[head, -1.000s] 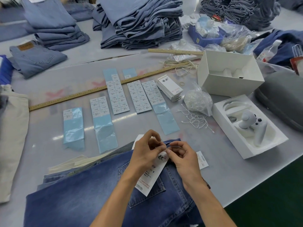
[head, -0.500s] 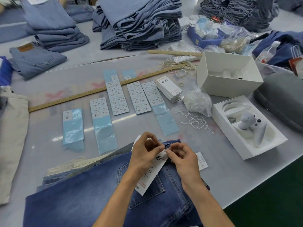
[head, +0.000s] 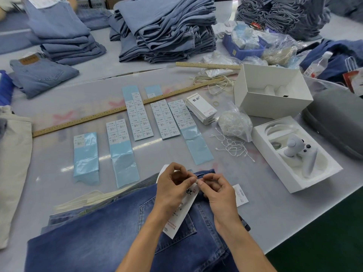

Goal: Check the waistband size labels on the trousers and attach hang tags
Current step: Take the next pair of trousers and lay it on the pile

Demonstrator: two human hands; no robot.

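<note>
In the head view, low and centre in the frame, the left hand (head: 172, 185) and right hand (head: 218, 190) meet above the waistband of the dark blue jeans (head: 110, 232). Both sets of fingers are curled, pinching the thin tag string at the top of the white hang tag (head: 181, 211), which lies over the back pocket. To fasten well, the pinch should stay tight and close to the clasp, the tag kept flat. Spare strings (head: 231, 145) lie on the surface (head: 49, 173), centre right.

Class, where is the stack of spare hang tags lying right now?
In the head view, the stack of hang tags lies right of centre on the table, between the sticker sheets and the open white box.
</note>
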